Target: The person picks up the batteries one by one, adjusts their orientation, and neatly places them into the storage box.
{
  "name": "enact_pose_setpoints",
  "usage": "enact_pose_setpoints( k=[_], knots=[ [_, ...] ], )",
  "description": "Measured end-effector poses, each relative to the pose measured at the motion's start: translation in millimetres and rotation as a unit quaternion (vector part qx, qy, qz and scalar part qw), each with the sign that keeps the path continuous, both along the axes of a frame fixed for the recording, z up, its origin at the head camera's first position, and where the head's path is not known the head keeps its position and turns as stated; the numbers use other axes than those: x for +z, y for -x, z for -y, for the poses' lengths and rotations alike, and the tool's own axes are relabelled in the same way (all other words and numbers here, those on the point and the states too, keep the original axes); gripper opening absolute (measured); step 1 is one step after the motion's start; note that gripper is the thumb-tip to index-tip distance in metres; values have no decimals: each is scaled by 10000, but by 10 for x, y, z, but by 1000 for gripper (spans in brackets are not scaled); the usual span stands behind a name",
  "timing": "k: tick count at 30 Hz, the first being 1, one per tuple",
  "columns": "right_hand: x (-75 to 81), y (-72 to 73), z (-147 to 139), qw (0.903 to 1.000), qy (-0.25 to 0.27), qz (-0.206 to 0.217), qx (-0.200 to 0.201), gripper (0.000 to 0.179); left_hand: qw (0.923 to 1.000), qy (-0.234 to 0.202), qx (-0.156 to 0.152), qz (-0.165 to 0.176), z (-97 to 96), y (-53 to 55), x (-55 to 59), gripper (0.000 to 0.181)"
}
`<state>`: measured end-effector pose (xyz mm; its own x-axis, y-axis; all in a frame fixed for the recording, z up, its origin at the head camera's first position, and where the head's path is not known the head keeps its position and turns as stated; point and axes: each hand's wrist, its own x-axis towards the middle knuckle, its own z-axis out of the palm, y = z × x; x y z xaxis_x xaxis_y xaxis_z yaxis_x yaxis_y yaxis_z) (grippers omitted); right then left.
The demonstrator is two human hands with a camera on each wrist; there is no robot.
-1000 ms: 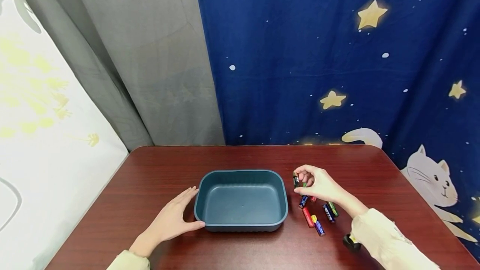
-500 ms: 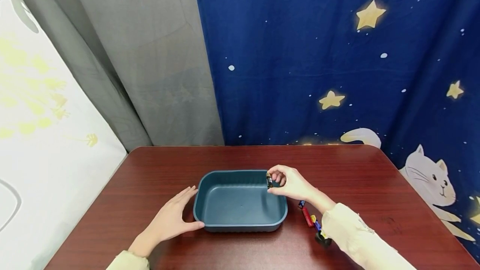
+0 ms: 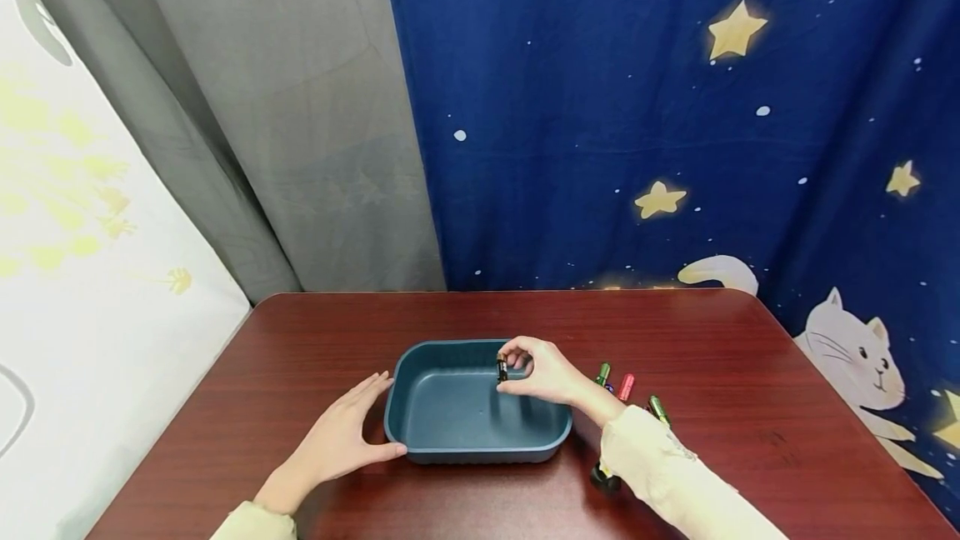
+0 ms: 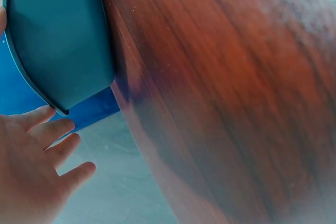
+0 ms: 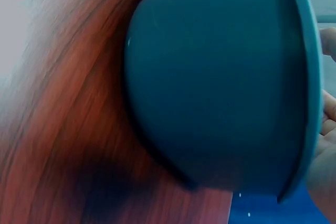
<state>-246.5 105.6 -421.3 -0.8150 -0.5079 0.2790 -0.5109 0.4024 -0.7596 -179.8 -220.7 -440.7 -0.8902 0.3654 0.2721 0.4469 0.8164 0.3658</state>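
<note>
A teal rectangular basin (image 3: 480, 450) stands on the dark red wooden table. My left hand (image 3: 341, 432) rests against its left end, fingers straight and spread, thumb at the near corner of the rim. The left wrist view shows those fingers (image 4: 63, 153) spread beside the basin's outer wall (image 4: 60, 40). Over the inside of the basin, right of its middle, my right hand (image 3: 543, 372) pinches a black battery (image 3: 502, 368) with a copper-coloured end between thumb and fingers, held upright. In the right wrist view the basin wall (image 5: 220, 87) hides most of that hand.
Right of the basin lie several loose batteries, among them a green one (image 3: 603, 372), a red one (image 3: 626, 387) and another green one (image 3: 658, 409). My right forearm covers part of this group. A patterned blue curtain (image 3: 570, 107) hangs behind the table.
My right hand has carried the black battery leftward, from above the loose batteries to over the basin. My left hand has stayed at the basin's left end.
</note>
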Motion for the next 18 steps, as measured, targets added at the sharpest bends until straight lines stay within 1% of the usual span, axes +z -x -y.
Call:
enact_pose_setpoints(
  k=[6, 9, 14, 18],
  knots=[
    [-19, -30, 197, 9995, -199, -160, 171, 39, 10000, -13, 26, 46, 5, 1, -4, 90],
    [-38, -35, 298, 9992, -220, -156, 280, 39, 10000, -34, 36, 61, 4, -2, 3, 90],
    [-80, -29, 445, 9989, -334, -88, 314, 37, 9999, -24, 52, 119, -2, 0, 9, 91],
    [-105, -24, 555, 9979, -531, -166, 332, 38, 9998, -39, 77, 189, -7, 5, 10, 91]
  ],
)
